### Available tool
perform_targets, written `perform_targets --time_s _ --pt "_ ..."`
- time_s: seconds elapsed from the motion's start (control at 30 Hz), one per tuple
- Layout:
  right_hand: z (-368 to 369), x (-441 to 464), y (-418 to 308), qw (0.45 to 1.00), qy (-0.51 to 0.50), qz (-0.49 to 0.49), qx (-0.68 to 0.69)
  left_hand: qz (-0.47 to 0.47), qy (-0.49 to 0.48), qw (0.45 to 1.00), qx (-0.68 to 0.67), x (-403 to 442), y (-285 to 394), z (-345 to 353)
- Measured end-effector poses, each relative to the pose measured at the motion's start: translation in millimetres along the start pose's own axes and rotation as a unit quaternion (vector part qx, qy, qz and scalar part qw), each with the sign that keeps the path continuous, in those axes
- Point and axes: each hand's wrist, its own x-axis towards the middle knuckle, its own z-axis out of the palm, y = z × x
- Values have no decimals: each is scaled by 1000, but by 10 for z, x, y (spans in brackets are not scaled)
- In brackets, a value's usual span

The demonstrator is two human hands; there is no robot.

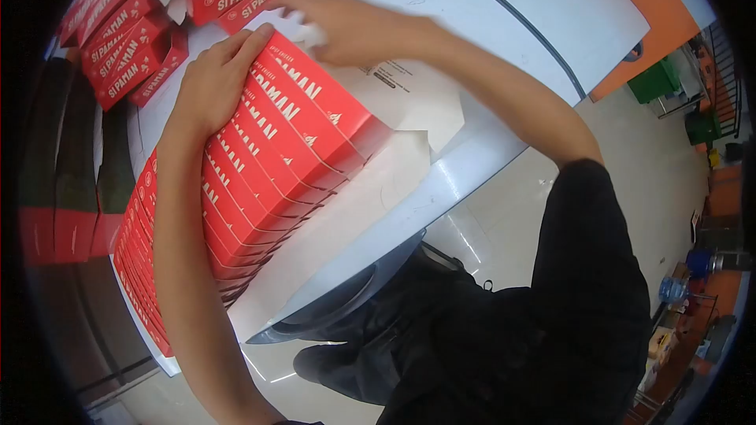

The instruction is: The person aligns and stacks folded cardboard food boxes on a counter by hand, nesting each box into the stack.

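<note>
On the desk (610,24), a long row of red cartons (272,142) is held steady by the left hand (214,83), its long axis set back from those fingers along the left forearm. A white card sheet (429,102) is spread below the right hand (335,27), the nearer one to it. The left fingers are laid along the row's edge; the right are blurred, so whether either set is gripping cannot be told.

A long row of red boxes (295,145) with white lettering, pressed close together, runs slantwise across the white table (587,24); just beside the row's far end lies a pale card sheet (425,102) with small dark print
</note>
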Motion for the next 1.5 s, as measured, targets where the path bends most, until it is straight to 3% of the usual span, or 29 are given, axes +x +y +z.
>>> perform_targets --time_s 0.07,0.13,0.23,0.33,0.43,0.63,0.73,0.83,0.93,1.03,1.33,1.43,1.5 --pt "-666 -188 -273 970 -218 107 12 35 5 999 21 -27 -30 22" --pt "-896 -520 -444 933 -344 77 75 27 -7 999 44 -22 -3 -1" --pt "-482 -916 -706 948 -308 54 58 -99 -96 990 12 79 46 -60" --pt "-272 -987 -816 958 -257 129 4 -39 -38 998 14 42 -16 3" --pt "-282 -1040 -739 979 -188 75 8 31 4 997 67 -37 8 10" --pt "-26 -1220 -896 994 -66 86 5 -80 -50 995 14 24 105 -37" --pt "44 -1272 -1002 967 -59 199 146 -70 -11 997 9 5 88 2" --pt "31 -1304 -1055 947 -86 227 208 66 49 996 25 -10 -33 45" --pt "-1 -1273 -1070 941 -126 248 192 -45 10 999 -7 26 3 28" --pt "-42 -1284 -962 951 -154 190 190 -51 -1 999 -11 14 53 5" --pt "-290 -1131 -922 935 -180 171 253 -41 13 999 -7 -16 79 -6" --pt "-175 -1131 -880 963 -140 126 194 -64 3 998 -18 -29 157 -22" --pt "-167 -1144 -888 937 -135 161 279 -68 -4 998 -14 -30 168 -41"
